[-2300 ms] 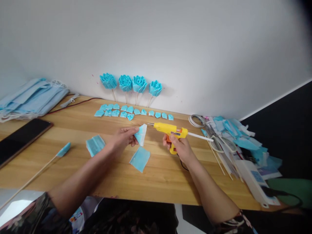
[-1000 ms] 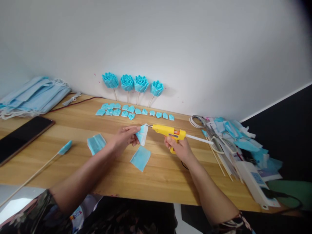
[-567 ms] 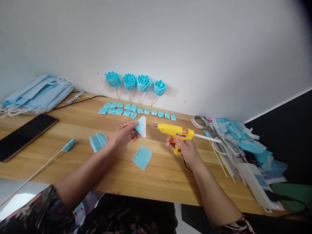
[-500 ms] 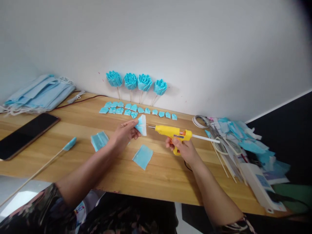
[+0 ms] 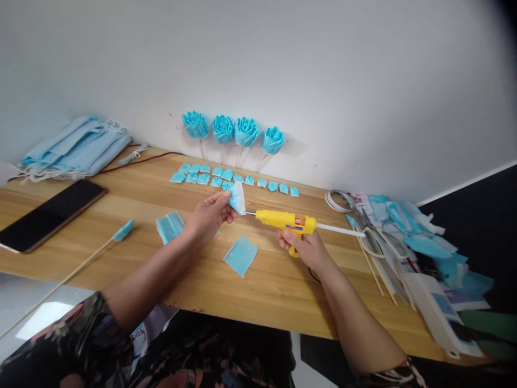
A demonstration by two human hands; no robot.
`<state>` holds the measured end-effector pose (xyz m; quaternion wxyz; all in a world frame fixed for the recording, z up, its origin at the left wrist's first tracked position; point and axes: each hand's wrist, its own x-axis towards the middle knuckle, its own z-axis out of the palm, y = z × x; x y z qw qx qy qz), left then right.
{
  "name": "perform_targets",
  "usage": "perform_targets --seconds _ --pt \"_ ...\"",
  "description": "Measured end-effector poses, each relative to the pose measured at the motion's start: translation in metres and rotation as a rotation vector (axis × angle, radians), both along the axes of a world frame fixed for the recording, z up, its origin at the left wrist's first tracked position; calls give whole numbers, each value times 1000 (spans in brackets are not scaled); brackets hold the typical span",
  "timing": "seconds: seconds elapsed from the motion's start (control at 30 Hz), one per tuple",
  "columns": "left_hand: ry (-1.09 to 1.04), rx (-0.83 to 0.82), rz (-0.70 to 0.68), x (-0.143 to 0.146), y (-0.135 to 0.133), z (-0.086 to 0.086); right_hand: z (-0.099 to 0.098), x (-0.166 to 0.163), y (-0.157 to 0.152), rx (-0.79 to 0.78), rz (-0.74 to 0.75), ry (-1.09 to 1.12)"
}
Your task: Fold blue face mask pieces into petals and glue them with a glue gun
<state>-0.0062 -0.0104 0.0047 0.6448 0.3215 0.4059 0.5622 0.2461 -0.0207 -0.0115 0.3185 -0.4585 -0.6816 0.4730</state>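
My left hand pinches a small folded blue-and-white petal piece above the wooden table. My right hand grips a yellow glue gun with a white glue stick out the back. The gun's metal nozzle points left and touches the lower edge of the petal piece. A flat blue fabric square lies on the table below the two hands, and a pleated blue piece lies left of my left hand.
Several blue fabric roses on sticks lean on the wall, a row of small folded petals before them. A phone and a mask stack lie left; a skewer with a blue tip too. Scissors, scraps and sticks crowd the right.
My left hand has lifted the petal piece slightly up and back. The glue gun's nozzle has closed in on its lower edge. The camera view shifted a little leftward.
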Motion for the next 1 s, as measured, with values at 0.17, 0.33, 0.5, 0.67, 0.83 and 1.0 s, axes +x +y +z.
perform_targets --seconds 0.17,0.33,0.5,0.67,0.83,1.0 --pt "28 -14 -18 0 0 -1 -1 0 0 0 19 -3" --pt "49 -16 -24 0 1 -3 -2 -1 1 -20 12 -22" --pt "60 -9 -27 1 0 -2 0 -2 0 -24 -1 -32" --pt "53 -25 -41 1 -1 -2 1 -3 1 -29 -18 -42" --pt "50 -26 -50 1 0 0 4 -3 0 7 -28 -86" --pt "59 -31 -57 2 0 0 11 -6 -1 98 -43 -185"
